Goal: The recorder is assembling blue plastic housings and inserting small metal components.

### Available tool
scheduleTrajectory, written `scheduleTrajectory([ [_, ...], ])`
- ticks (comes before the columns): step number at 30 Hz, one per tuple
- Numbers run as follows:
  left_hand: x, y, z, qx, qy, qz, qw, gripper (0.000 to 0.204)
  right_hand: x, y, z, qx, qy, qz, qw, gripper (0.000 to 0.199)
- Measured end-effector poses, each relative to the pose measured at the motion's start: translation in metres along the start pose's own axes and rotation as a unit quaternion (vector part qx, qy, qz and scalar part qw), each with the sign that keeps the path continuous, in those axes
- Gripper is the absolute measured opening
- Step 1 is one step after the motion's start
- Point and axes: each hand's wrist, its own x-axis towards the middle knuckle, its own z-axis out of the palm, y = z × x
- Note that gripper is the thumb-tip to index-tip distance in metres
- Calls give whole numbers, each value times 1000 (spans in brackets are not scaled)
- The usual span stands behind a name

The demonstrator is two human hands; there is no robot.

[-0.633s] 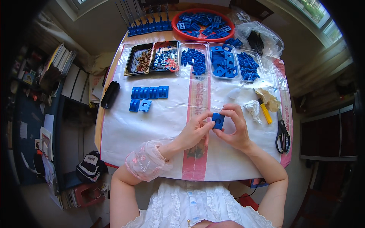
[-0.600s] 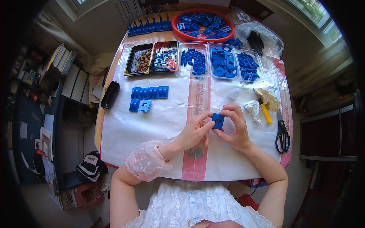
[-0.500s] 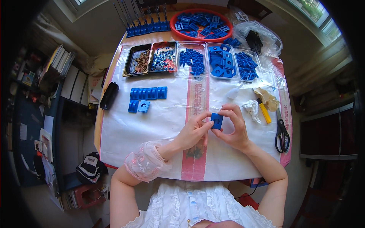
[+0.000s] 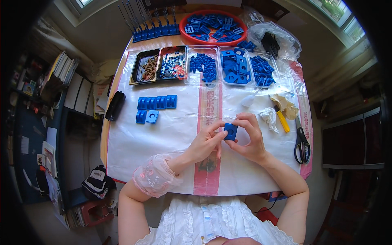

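Between my two hands, above the middle of the table, is a small blue square plastic piece point(image 4: 230, 131) with a round hole. My left hand point(image 4: 206, 141) pinches its left edge with thumb and fingers. On its right side, the fingertips and thumb of my right hand point(image 4: 250, 139) grip it, the fingers curved into a ring. To the left on the sheet lie a row of blue plastic pieces point(image 4: 157, 102), another such piece point(image 4: 141, 116) below them, and a flat blue square plate with a hole point(image 4: 152, 116).
Trays of screws point(image 4: 145, 67), small nuts point(image 4: 172, 63) and blue parts point(image 4: 203, 67) line the far side. A red basin point(image 4: 182, 30) of blue parts stands behind. Black scissors point(image 4: 302, 147), a yellow-handled cutter point(image 4: 283, 121) and crumpled tissue point(image 4: 268, 118) lie right. A black case point(image 4: 116, 105) lies left.
The view has shifted slightly. Both hands keep hold of the blue square piece in nearly the same pose; nothing else has visibly moved.
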Motion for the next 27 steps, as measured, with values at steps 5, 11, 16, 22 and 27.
scheduleTrajectory([
  [5, 1, 0, 2, -11, 9, -9, 1000, 31, -1, 0, 0, 2, 2, 0, 1000, 51],
  [11, 0, -1, 1, -11, 7, -10, 1000, 31, 0, 0, 0, 1, 0, -1, 1000, 51],
  [16, 1, 1, 2, -17, 2, -9, 1000, 32, -1, 1, 0, 4, 2, -2, 1000, 51],
  [22, 0, 3, 1, 3, -10, -3, 1000, 31, -2, 1, 0, 0, 0, -2, 1000, 52],
  [27, 0, 3, 1, -1, -14, -7, 1000, 29, -1, 0, 0, 1, 3, -3, 1000, 51],
])
